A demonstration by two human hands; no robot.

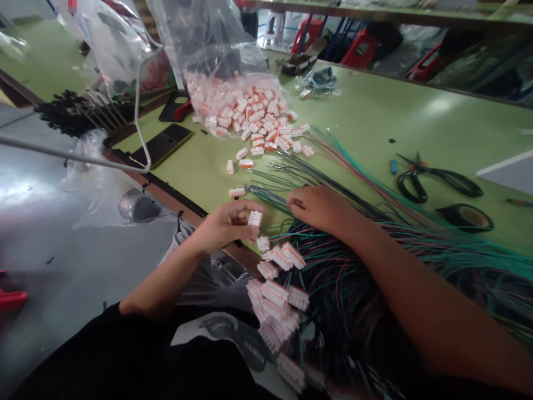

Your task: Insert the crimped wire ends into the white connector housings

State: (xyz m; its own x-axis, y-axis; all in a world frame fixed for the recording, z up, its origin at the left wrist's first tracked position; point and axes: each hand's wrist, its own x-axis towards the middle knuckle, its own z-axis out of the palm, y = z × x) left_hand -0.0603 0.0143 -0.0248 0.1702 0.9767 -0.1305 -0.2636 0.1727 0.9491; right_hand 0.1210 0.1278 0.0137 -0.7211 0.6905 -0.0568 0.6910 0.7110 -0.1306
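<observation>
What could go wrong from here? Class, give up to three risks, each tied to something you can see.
1. The left hand holds a small connector in its fingertips near the table edge; it might drop.
2. The many wires around the right hand overlap, so they may tangle.
3. The scissors lie close to some wires and could nick one if pushed.

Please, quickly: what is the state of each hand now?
Left hand: closed on a white connector.
Right hand: curled by the wires; whether it grips any cannot be told.
</observation>
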